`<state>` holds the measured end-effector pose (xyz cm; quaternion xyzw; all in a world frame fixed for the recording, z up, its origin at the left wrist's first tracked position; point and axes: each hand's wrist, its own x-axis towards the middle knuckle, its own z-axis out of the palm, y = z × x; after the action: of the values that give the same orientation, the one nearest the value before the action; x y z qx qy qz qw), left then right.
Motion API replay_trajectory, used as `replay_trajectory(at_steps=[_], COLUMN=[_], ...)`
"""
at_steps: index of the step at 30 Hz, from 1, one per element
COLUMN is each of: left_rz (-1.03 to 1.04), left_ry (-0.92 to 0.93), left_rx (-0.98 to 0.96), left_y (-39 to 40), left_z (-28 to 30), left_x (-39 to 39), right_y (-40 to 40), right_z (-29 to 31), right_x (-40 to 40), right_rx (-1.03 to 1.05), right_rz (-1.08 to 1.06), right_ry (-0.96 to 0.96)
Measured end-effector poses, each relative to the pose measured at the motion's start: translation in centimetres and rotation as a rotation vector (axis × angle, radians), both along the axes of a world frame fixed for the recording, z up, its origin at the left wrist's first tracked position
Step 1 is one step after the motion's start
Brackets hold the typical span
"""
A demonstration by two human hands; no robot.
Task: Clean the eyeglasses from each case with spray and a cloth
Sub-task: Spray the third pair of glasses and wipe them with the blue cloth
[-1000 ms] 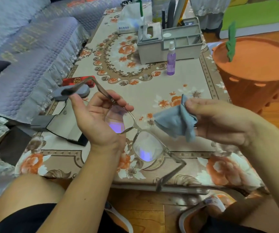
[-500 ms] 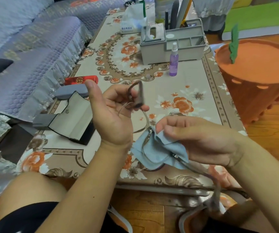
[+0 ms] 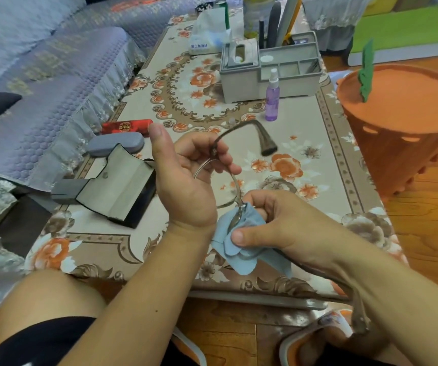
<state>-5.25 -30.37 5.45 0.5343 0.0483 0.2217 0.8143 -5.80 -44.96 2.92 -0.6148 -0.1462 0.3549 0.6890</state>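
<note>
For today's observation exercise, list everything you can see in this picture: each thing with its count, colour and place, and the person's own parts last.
eyeglasses: one, metal frame, held between both hands
cloth: one, light blue, wrapped round one lens
spray bottle: one, purple, before the organiser
open case: one, grey and black, table left
closed cases: two, grey and red, behind it
organiser: one, grey, far table
bin: one, orange, right floor
left hand: holds the frame
right hand: pinches the cloth
</note>
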Motion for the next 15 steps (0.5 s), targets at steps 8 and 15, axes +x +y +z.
replay_trajectory(at_steps=[8, 15], left_rz=[-0.034, -0.012], left_ry=[0.09, 0.117], left_rx=[-0.043, -0.073], left_y=[0.05, 0.39], left_z=[0.18, 0.74], left_x=[-0.2, 0.12], right_y=[-0.26, 0.3], right_z=[0.84, 0.47], right_x=[-0.22, -0.42], right_rx=[-0.201, 0.051], right_rz=[0.066, -0.004], right_ry=[-0.311, 0.053])
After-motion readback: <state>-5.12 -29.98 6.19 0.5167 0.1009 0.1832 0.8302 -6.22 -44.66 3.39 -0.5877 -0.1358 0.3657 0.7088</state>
